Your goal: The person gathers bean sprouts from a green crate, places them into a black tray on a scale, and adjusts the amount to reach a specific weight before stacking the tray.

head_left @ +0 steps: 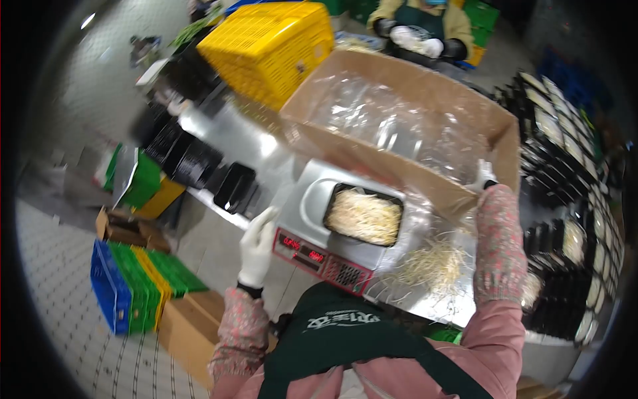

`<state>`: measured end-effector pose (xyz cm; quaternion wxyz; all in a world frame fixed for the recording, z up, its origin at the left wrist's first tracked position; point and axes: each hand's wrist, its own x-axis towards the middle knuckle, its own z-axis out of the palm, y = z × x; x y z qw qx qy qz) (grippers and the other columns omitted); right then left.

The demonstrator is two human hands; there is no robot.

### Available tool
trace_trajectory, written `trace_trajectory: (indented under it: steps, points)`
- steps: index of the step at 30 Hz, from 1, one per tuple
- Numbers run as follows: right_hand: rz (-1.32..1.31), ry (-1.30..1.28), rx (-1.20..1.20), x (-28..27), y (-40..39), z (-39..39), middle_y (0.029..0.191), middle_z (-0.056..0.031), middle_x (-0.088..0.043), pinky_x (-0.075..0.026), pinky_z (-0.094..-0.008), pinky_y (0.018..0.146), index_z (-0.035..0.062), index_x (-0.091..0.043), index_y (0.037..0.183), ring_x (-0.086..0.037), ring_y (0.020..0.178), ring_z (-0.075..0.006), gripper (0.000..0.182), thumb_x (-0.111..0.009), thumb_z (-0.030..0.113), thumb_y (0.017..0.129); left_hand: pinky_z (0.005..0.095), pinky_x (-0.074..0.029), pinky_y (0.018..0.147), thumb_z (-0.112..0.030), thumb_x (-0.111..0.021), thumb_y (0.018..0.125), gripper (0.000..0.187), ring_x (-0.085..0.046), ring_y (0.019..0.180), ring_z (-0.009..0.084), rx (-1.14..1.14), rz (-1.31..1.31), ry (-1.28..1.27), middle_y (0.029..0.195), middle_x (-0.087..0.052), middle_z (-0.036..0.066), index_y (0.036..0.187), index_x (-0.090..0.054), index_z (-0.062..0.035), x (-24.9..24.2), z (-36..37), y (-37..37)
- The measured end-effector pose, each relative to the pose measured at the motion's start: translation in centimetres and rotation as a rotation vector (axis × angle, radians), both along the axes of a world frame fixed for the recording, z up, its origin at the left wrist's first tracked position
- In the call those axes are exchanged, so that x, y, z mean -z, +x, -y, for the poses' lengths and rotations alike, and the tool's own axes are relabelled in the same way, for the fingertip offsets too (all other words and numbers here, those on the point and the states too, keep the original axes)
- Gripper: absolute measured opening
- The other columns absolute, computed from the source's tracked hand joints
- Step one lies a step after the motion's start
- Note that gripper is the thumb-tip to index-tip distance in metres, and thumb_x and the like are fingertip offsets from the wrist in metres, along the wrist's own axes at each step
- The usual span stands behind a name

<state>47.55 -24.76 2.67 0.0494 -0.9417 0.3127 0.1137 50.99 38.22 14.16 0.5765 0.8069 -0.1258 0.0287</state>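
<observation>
My left hand [256, 247], in a white glove, is held beside the left edge of a digital scale [307, 193]. Its fingers are stretched out and nothing shows in them. On the scale's metal plate sits a black tray [363, 241] filled with pale bean sprouts [364, 215]. Red digits glow on the scale's front panel. My right hand [483, 177], also gloved, reaches over the near right side of a large cardboard box [399, 163] lined with clear plastic [379, 110]. Its thumb and fingers look apart, partly blurred. Loose sprouts [435, 266] lie below it on the metal table.
A yellow crate [269, 50] stands behind the box. Empty black trays [234, 187] line the table's left side. Stacked filled trays [565, 233] rise at the right. Crates [143, 286] and a carton [193, 326] stand on the floor. A gloved co-worker [422, 30] faces me.
</observation>
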Motion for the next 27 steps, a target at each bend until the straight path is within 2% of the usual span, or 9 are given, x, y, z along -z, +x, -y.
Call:
trace_trajectory:
  steps: [2, 5, 8, 14, 15, 18, 19, 23, 27]
  points:
    - [0.001, 0.010, 0.003, 3.7, 0.8, 1.9, 0.157, -0.0250, -0.016, -0.031, -0.0454, 0.114, -0.0006, -0.013, 0.151, -0.022, 0.144, -0.0392, 0.137, -0.088, 0.055, 0.051, 0.0305, -0.045, 0.100, -0.004, -0.050, 0.098, 0.029, -0.060, 0.114, 0.0185, -0.013, 0.016, 0.000, 0.121, -0.065, 0.013, 0.125, -0.059, 0.0050, 1.1, -1.6, 0.2]
    - [-0.115, 0.120, 0.212, -1.1, 1.4, -1.9, 0.161, -0.0192, -0.006, -0.026, -0.0497, 0.117, 0.0131, -0.002, 0.155, -0.017, 0.145, -0.0423, 0.137, -0.089, 0.050, 0.056, 0.0331, -0.044, 0.102, -0.001, -0.047, 0.099, 0.030, -0.060, 0.114, 0.0221, -0.067, -0.007, -0.034, 0.121, -0.064, 0.016, 0.126, -0.057, 0.0072, 2.4, -4.6, -0.3]
    - [-0.145, 0.104, 0.187, -2.0, 2.0, -1.9, 0.161, -0.0172, -0.004, -0.025, -0.0460, 0.118, 0.0112, 0.001, 0.155, -0.014, 0.146, -0.0414, 0.141, -0.089, 0.051, 0.055, 0.0334, -0.044, 0.101, -0.007, -0.048, 0.100, 0.031, -0.061, 0.111, 0.0223, -0.171, -0.064, 0.075, 0.120, -0.064, 0.016, 0.125, -0.058, 0.0063, 3.9, -8.2, -1.1]
    - [-0.302, 0.172, 0.175, 2.1, 4.5, 3.3, 0.152, -0.0220, -0.034, -0.033, -0.0463, 0.113, 0.0095, 0.003, 0.155, -0.040, 0.136, -0.0368, 0.149, -0.091, 0.054, 0.049, 0.0325, -0.046, 0.099, -0.008, -0.048, 0.100, 0.030, -0.061, 0.108, 0.0194, -0.261, -0.120, 0.095, 0.117, -0.065, 0.014, 0.125, -0.059, 0.0051, 4.5, -9.3, -2.5]
    - [-0.269, 0.116, 0.122, 2.4, 4.4, 3.8, 0.132, -0.0243, -0.056, -0.044, -0.0452, 0.104, 0.0075, -0.007, 0.155, -0.057, 0.121, -0.0337, 0.141, -0.090, 0.054, 0.051, 0.0324, -0.046, 0.098, -0.008, -0.048, 0.100, 0.030, -0.061, 0.108, 0.0191, -0.261, -0.125, 0.090, 0.116, -0.065, 0.013, 0.125, -0.059, 0.0052, 4.4, -8.8, -2.7]
    - [-0.306, 0.011, -0.013, 4.8, 5.1, 5.2, 0.118, -0.0218, -0.065, -0.052, -0.0428, 0.094, 0.0022, -0.038, 0.144, -0.063, 0.112, -0.0317, 0.118, -0.090, 0.054, 0.052, 0.0318, -0.046, 0.098, -0.008, -0.049, 0.100, 0.029, -0.061, 0.106, 0.0188, -0.238, -0.145, 0.104, 0.116, -0.065, 0.013, 0.124, -0.059, 0.0049, 5.2, -7.9, -2.5]
    - [-0.274, 0.031, -0.116, 1.2, 4.4, 3.2, 0.113, -0.0183, -0.068, -0.055, -0.0417, 0.087, 0.0013, -0.066, 0.117, -0.066, 0.106, -0.0309, 0.074, -0.086, 0.044, 0.060, 0.0317, -0.046, 0.098, -0.008, -0.049, 0.100, 0.029, -0.061, 0.107, 0.0188, -0.221, -0.147, 0.110, 0.116, -0.065, 0.013, 0.124, -0.059, 0.0048, 5.3, -7.3, -2.2]
    - [-0.167, -0.124, -0.120, -0.8, 4.5, 0.4, 0.104, -0.0161, -0.071, -0.055, -0.0416, 0.084, 0.0097, -0.074, 0.101, -0.069, 0.100, -0.0305, 0.028, -0.066, 0.021, 0.077, 0.0317, -0.046, 0.098, -0.006, -0.050, 0.099, 0.028, -0.061, 0.108, 0.0200, -0.152, -0.139, 0.146, 0.115, -0.066, 0.014, 0.122, -0.061, 0.0049, 4.8, -5.1, -1.3]
    - [-0.020, -0.187, 0.079, -2.6, 3.6, -2.6, 0.104, -0.0134, -0.072, -0.055, -0.0427, 0.084, 0.0125, -0.076, 0.098, -0.069, 0.100, -0.0294, 0.023, -0.061, 0.015, 0.080, 0.0318, -0.046, 0.098, -0.003, -0.050, 0.097, 0.029, -0.062, 0.108, 0.0213, -0.064, -0.084, 0.159, 0.115, -0.066, 0.015, 0.123, -0.060, 0.0050, 4.8, -3.7, 0.3]
